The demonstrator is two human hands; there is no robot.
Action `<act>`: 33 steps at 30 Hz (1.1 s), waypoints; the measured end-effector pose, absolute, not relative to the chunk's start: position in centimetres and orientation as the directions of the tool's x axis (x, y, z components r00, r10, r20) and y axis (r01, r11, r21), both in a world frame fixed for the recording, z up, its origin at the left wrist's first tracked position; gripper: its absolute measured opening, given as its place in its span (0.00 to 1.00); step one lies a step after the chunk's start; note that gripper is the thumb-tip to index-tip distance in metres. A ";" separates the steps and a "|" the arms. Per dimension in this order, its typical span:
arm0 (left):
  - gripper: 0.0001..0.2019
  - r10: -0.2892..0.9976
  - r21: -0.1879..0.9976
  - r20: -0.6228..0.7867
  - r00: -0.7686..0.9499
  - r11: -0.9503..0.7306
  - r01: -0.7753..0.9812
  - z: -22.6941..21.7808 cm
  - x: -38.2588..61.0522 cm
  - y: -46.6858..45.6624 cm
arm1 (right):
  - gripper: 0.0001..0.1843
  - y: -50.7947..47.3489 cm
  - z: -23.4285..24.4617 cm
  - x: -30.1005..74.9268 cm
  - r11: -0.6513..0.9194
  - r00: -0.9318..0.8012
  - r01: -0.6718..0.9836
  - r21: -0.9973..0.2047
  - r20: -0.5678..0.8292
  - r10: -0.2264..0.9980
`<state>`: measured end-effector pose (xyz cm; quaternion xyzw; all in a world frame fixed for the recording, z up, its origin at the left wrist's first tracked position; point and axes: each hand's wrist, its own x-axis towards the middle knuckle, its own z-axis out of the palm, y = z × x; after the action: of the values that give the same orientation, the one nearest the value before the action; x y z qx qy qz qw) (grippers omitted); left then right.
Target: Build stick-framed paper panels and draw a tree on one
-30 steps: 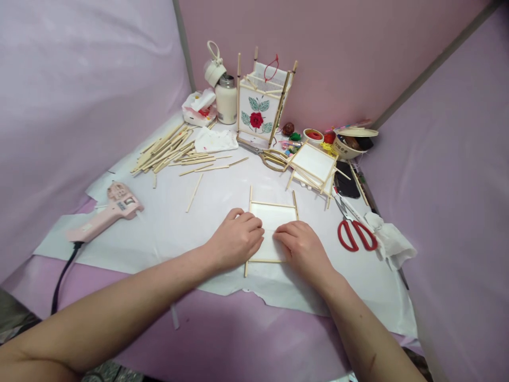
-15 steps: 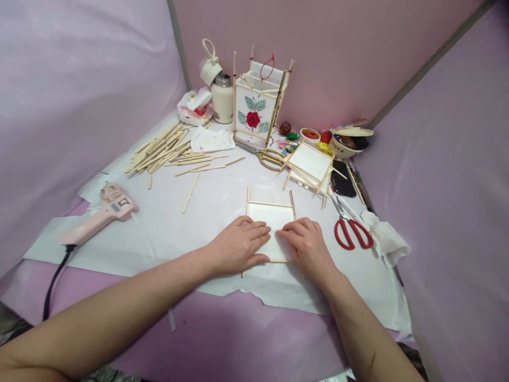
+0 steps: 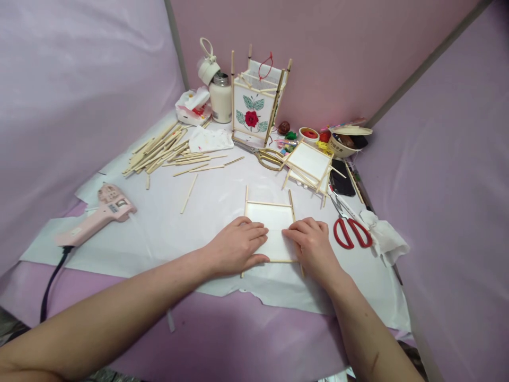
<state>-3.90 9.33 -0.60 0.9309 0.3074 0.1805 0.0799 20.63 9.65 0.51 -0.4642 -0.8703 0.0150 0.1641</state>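
Observation:
A flat panel of white paper in a frame of thin wooden sticks (image 3: 272, 215) lies on the white sheet in front of me. My left hand (image 3: 236, 246) presses flat on its left half, fingers together and pointing right. My right hand (image 3: 312, 246) rests on its right side, fingertips on the paper and palm over the right stick. Both hands hide the panel's lower corners and much of its paper. A strip of paper shows between my fingertips.
A pink glue gun (image 3: 107, 212) with a black cord lies left, below a pile of wooden sticks (image 3: 159, 151). Behind stand a rose-painted paper lantern (image 3: 254, 101) and gold scissors (image 3: 268, 159). Framed panels (image 3: 308, 162) and red-handled scissors (image 3: 350, 233) lie right.
My right hand has slid to the right across the panel, widening the gap between my hands. The view has drifted slightly, and the panel has stayed in place under my hands.

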 end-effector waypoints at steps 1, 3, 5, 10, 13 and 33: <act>0.21 0.601 0.262 0.288 0.745 -0.798 0.543 -0.6 -3.9 9.3 | 0.16 9.6 0.5 20.6 0.568 -0.516 0.803 -0.178 0.269 0.813; 0.21 0.601 0.259 0.290 0.744 -0.798 0.544 -0.5 -3.9 9.3 | 0.16 9.5 0.6 20.6 0.567 -0.511 0.804 -0.177 0.282 0.812; 0.22 0.597 0.249 0.288 0.749 -0.801 0.544 -0.4 -3.9 9.3 | 0.16 9.4 0.6 20.4 0.573 -0.514 0.800 -0.177 0.290 0.807; 0.26 0.591 0.251 0.214 0.778 -0.803 0.540 -0.1 -3.8 9.2 | 0.17 9.2 0.3 20.0 0.593 -0.535 0.781 -0.197 0.280 0.797; 0.25 0.598 0.262 0.209 0.774 -0.797 0.545 0.0 -3.8 9.2 | 0.18 9.2 0.1 19.8 0.587 -0.521 0.786 -0.193 0.303 0.798; 0.12 0.788 0.342 0.225 0.573 -0.615 0.710 0.5 -3.7 9.3 | 0.17 9.0 1.2 20.6 0.453 -0.420 0.857 -0.247 0.173 0.891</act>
<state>-3.72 9.27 0.46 0.8804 0.4254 0.1798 0.1076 20.60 9.01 1.18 -0.5197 -0.8406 0.0603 0.1405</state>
